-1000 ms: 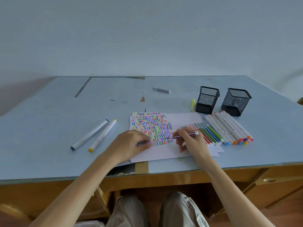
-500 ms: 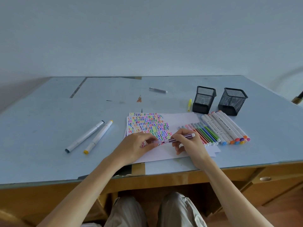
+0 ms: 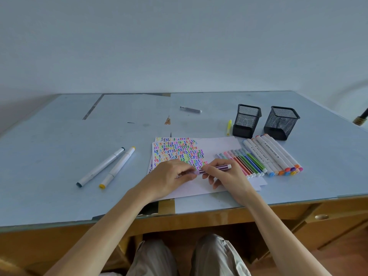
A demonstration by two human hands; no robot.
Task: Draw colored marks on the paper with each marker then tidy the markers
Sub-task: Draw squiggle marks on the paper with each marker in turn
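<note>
Over the paper [image 3: 215,148], near the table's [image 3: 59,156] front edge, we see both hands on one purple marker [image 3: 216,168]. Our left hand [image 3: 169,176] pinches its cap end; our right hand [image 3: 225,174] grips the barrel, left of the marker row [image 3: 258,156].

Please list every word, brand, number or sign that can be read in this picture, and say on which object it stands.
Dark print on the barrels of the thick white markers: too small and blurred to read.
Coloured marks on the paper: zigzag squiggles, some resembling "3"; not clearly numbers.
Mesh pen holders: no text visible.
Purple marker in the hands: no text visible.
</note>
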